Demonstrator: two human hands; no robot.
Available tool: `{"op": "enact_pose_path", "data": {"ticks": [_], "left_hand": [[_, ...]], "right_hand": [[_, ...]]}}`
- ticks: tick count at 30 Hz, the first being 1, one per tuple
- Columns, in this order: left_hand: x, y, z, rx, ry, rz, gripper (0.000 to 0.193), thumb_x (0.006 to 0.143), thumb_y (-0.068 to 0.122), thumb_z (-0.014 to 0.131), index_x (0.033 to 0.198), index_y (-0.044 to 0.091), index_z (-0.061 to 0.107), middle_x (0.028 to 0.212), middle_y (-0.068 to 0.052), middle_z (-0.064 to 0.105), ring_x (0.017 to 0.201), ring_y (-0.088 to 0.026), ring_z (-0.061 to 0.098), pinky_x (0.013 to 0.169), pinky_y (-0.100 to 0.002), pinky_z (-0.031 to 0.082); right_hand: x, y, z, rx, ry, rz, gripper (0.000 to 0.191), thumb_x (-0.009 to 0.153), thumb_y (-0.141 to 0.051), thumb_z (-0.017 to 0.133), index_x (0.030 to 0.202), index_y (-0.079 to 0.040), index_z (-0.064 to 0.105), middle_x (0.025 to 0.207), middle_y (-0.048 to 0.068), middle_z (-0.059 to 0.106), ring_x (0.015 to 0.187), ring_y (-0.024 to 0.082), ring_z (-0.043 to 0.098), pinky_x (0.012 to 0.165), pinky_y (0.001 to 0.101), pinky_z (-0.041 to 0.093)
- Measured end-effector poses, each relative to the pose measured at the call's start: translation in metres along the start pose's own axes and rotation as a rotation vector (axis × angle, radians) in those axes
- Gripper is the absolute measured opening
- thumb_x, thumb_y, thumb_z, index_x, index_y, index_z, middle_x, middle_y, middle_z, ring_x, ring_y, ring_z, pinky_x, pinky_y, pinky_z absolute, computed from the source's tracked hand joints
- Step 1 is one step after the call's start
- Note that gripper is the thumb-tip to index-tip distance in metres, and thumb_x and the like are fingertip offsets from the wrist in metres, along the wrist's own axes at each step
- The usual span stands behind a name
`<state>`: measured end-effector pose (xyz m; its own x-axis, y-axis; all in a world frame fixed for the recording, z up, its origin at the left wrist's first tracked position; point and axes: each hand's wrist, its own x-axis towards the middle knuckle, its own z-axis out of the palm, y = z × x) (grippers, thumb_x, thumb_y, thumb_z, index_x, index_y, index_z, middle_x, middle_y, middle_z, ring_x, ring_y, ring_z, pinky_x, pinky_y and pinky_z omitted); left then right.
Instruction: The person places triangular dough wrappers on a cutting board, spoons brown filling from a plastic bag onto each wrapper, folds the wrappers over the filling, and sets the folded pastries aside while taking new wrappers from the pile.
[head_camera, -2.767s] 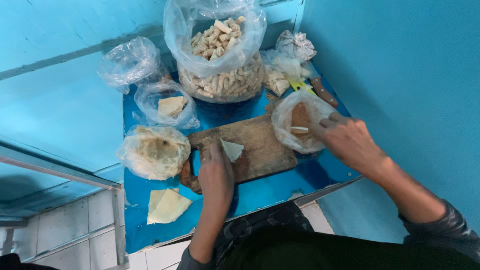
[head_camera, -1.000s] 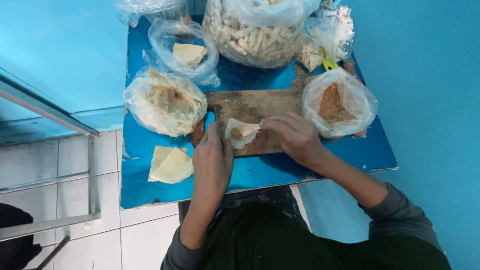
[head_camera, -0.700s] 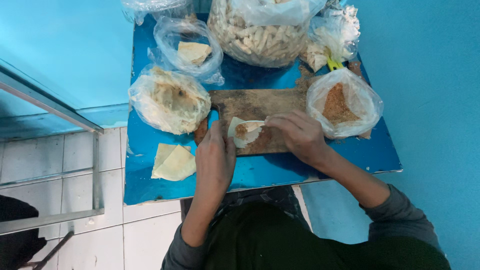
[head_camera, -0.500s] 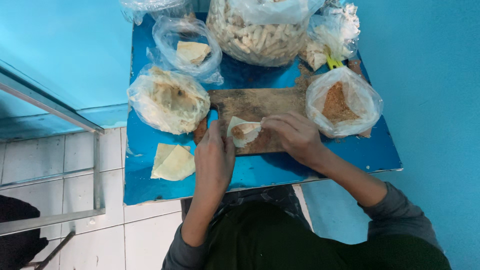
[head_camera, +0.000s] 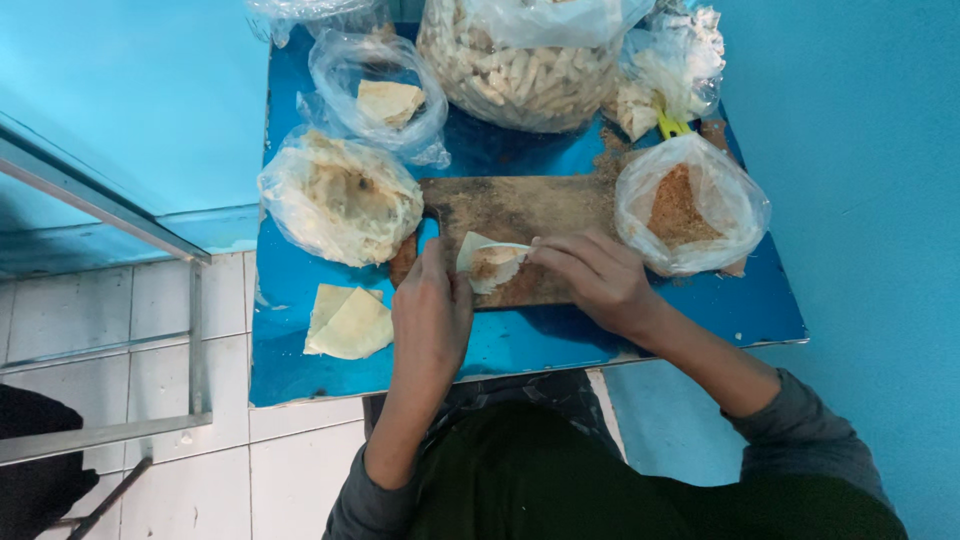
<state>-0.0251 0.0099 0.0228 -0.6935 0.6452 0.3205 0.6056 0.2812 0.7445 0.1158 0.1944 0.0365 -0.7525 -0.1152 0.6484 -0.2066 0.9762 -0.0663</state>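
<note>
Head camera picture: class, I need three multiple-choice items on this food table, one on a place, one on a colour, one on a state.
1. Where does the bag of brown crumbs lie?
A. At the right end of the wooden board
B. On the floor tiles
C. Left of the folded wrappers

2. What colour is the tabletop?
A. Red
B. Blue
C. White

3. How is the wrapper between the left hand and right hand?
A. Sealed in a bag
B. Lying open with brown filling on it
C. Rolled shut

Answers: 1 A, the bag overlaps the board's right end. 2 B, bare surface shows blue. 3 B, filling is visible on it.
</note>
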Motion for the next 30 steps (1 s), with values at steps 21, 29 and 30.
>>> {"op": "enact_pose_path", "data": {"ticks": [21, 29, 30], "left_hand": [[-0.005, 0.003, -0.003, -0.032, -0.011, 0.142, 0.043, 0.087, -0.011, 0.054, 0.127, 0.001, 0.059, 0.096, -0.017, 0.07, 0.091, -0.039, 0.065, 0.077, -0.05, 0.049], [-0.001, 0.0, 0.017, -0.013, 0.056, 0.201, 0.033, 0.092, -0.002, 0.061, 0.126, 0.002, 0.059, 0.098, -0.018, 0.068, 0.09, -0.039, 0.065, 0.073, -0.05, 0.05], [-0.001, 0.0, 0.018, 0.005, 0.075, 0.213, 0.033, 0.092, -0.001, 0.061, 0.125, 0.001, 0.059, 0.101, -0.019, 0.067, 0.091, -0.04, 0.065, 0.074, -0.05, 0.05]], "right_hand": [[-0.055, 0.014, -0.078, -0.527, -0.023, 0.681, 0.011, 0.106, -0.014, 0.079, 0.117, -0.012, 0.076, 0.116, 0.008, 0.073, 0.108, 0.029, 0.068, 0.09, 0.0409, 0.056], [-0.005, -0.009, -0.05, -0.317, 0.067, 0.546, 0.019, 0.1, -0.017, 0.074, 0.116, -0.008, 0.071, 0.124, 0.008, 0.065, 0.117, 0.028, 0.062, 0.099, 0.0415, 0.05], [0.0, -0.011, -0.039, -0.233, -0.05, 0.523, 0.018, 0.097, -0.02, 0.075, 0.111, -0.01, 0.073, 0.117, 0.008, 0.066, 0.111, 0.029, 0.062, 0.094, 0.0424, 0.05]]}}
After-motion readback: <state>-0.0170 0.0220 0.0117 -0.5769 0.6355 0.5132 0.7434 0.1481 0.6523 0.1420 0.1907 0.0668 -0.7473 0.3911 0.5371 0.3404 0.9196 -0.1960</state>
